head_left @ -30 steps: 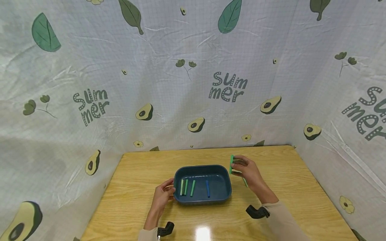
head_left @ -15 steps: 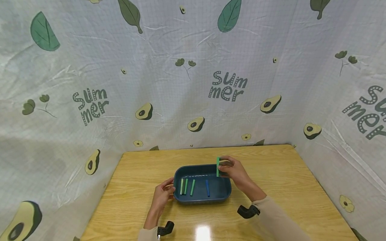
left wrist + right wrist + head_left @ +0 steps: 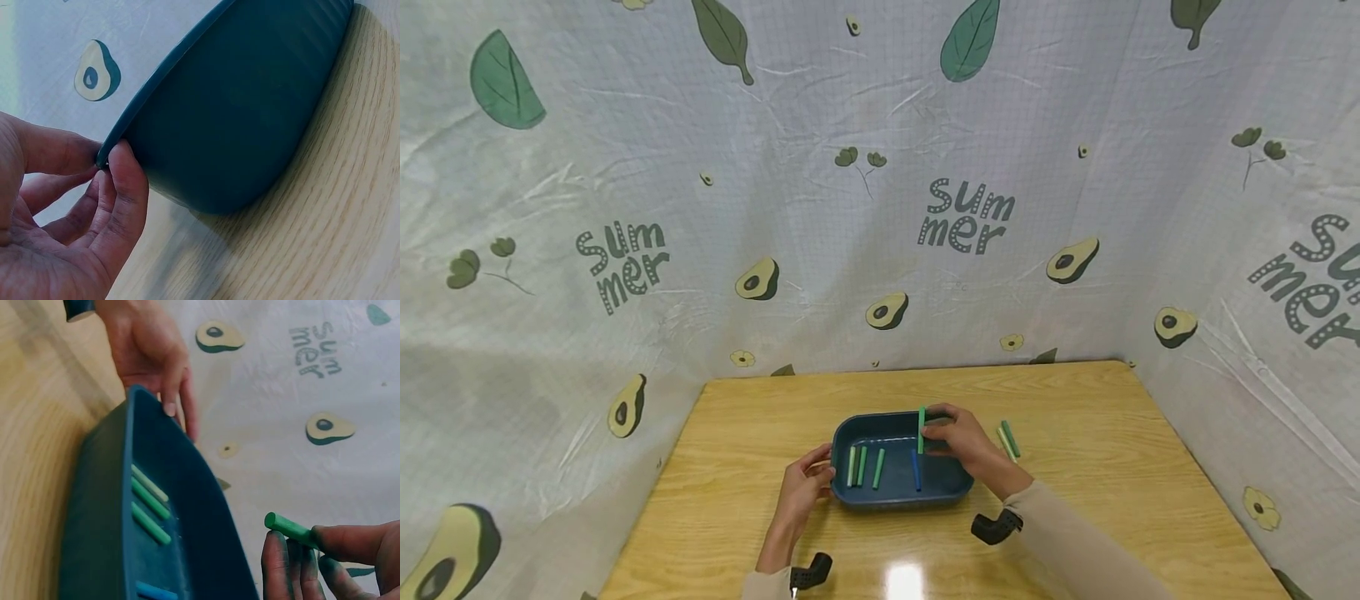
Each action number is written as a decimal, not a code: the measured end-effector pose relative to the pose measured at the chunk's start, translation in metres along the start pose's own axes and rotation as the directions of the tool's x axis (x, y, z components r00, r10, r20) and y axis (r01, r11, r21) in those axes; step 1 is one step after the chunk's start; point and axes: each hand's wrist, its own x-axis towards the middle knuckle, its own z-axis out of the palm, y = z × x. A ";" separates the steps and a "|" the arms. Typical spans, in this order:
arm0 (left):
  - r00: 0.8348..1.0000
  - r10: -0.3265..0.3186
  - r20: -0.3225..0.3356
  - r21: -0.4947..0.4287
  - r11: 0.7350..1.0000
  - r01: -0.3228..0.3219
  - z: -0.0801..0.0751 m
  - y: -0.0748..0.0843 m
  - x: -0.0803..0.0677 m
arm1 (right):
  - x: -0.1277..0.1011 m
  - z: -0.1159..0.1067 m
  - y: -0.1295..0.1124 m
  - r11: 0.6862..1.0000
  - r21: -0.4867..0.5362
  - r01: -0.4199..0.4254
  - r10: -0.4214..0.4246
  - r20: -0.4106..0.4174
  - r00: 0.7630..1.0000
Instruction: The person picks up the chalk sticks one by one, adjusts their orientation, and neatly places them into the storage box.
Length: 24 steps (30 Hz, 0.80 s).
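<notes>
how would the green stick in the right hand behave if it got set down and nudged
The green stick would probably roll, since its visible end looks round. It seems stiff, as it runs straight where the right hand pinches it. It is likely light too: it looks slim, held between thumb and fingers.

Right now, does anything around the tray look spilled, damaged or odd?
The fingertips of the right hand look darkly smudged where they pinch the green stick, though shadow might explain some of it. Otherwise nothing stands out.
</notes>
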 end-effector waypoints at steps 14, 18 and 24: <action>1.000 -0.001 -0.001 0.006 1.000 0.001 0.002 -0.001 -0.005 | 0.013 0.017 0.016 0.997 -0.018 -0.079 0.080 0.027 0.996; 1.000 0.004 0.000 0.005 1.000 -0.004 0.002 0.000 -0.004 | 0.017 0.020 0.018 0.994 -0.056 -0.094 0.097 0.036 0.995; 1.000 -0.002 -0.005 0.010 1.000 0.002 0.001 0.000 -0.002 | 0.022 0.029 0.025 0.990 -0.088 -0.112 0.115 0.027 0.993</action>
